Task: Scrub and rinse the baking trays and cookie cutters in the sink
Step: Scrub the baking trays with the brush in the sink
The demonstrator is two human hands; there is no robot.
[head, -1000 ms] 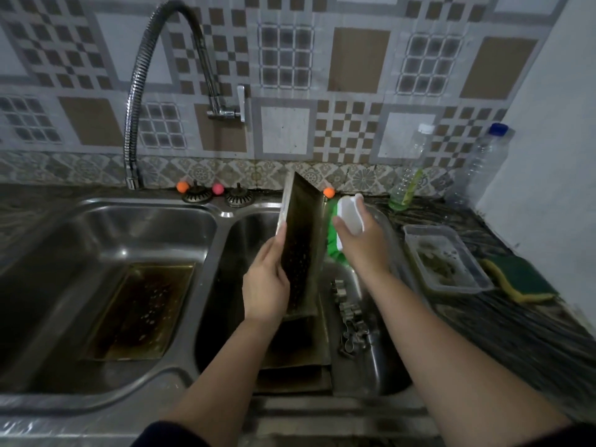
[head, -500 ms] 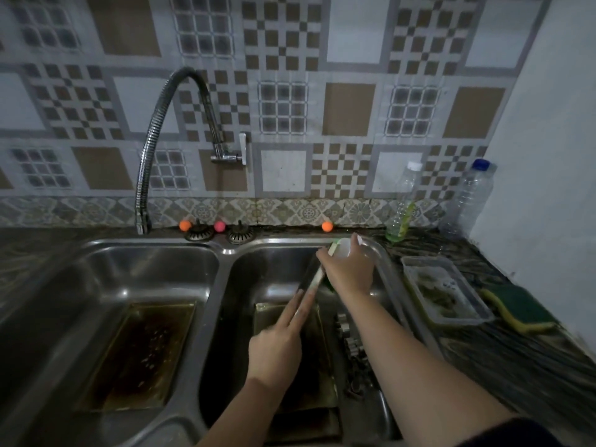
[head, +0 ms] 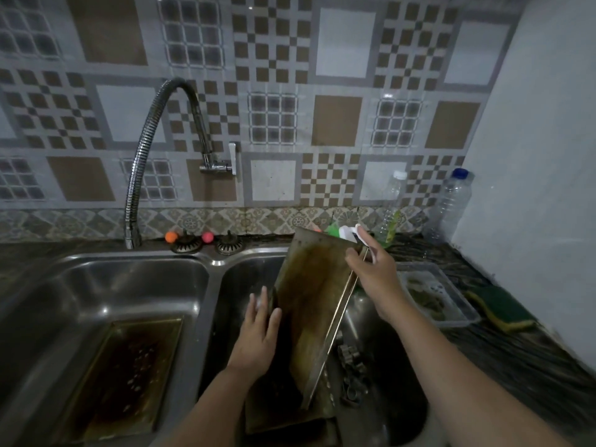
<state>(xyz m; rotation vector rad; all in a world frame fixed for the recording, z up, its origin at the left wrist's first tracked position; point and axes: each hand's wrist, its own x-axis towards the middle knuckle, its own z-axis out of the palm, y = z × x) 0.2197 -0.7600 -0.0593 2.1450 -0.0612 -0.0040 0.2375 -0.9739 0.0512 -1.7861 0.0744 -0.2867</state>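
my right hand [head: 374, 272] has its fingers curled over the far right corner of the baking tray [head: 309, 304], pinching the rim, and the same hand seems to carry a white-handled brush with green bristles [head: 342, 232], which pokes out past the tray's top edge at about 12 o'clock from my knuckles. my left hand [head: 258, 333] has straight, spread fingers laid flat against the tray's left edge, at about 8 o'clock from the right hand. half a second ago the tray stood almost edge-on to me, with my left fingers pinching it; now it is turned and tilted, so its brown, greasy face looks up at me, and the left hand only steadies it. i judge that this opens the face for scrubbing, which is not yet begun.

the tray's lower end rests on another tray [head: 290, 424] in the right basin [head: 387, 414]. the cookie cutters [head: 351, 372] lie at 4 o'clock from the held tray, just beside it. a third tray [head: 125, 375] sits in the left basin, well apart at 9 o'clock. the faucet [head: 151, 150] arches over that basin, and i see no water running.
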